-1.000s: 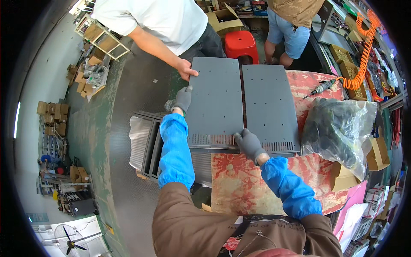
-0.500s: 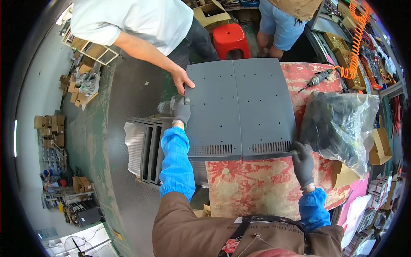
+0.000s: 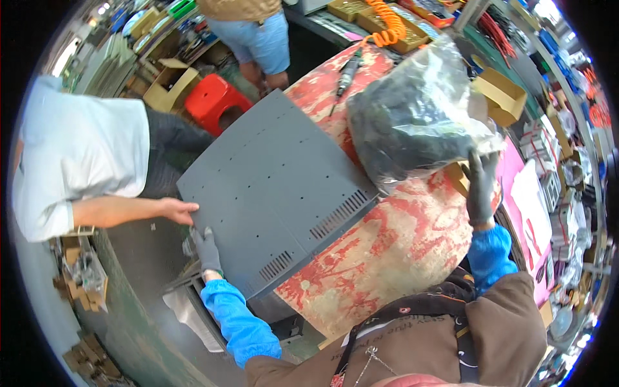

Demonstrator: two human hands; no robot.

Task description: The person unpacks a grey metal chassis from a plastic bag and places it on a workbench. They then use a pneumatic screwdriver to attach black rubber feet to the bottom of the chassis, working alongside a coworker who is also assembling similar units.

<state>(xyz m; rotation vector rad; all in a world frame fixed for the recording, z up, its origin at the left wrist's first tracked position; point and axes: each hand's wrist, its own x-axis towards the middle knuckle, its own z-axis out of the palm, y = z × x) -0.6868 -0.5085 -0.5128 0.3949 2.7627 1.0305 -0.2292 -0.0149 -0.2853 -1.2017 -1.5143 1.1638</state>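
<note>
A large grey metal panel (image 3: 277, 187), with a middle seam, small holes and two rows of vent slots, lies across the red, worn tabletop (image 3: 393, 238) and juts past its left side. My gloved left hand (image 3: 207, 250) grips its left edge, with some fingers hidden. Beside it, a co-worker's bare hand (image 3: 178, 210) touches the same edge. To the right, a clear plastic bag (image 3: 419, 116) of dark contents stands against the panel's corner. My gloved right hand (image 3: 480, 188) reaches to the bag's near right corner, fingers stretched and apart, touching the plastic.
A power screwdriver (image 3: 348, 74) with a coiled orange hose (image 3: 390, 26) lies at the far table edge. An open cardboard box (image 3: 501, 97) is beyond the bag. A red stool (image 3: 216, 103) and another person (image 3: 255, 39) are at the far side. Dark frames (image 3: 193, 290) stand below my left arm.
The view has swung to the right. My right hand has left the panel's near right corner and reached the plastic bag. My left hand stays at the panel's left edge.
</note>
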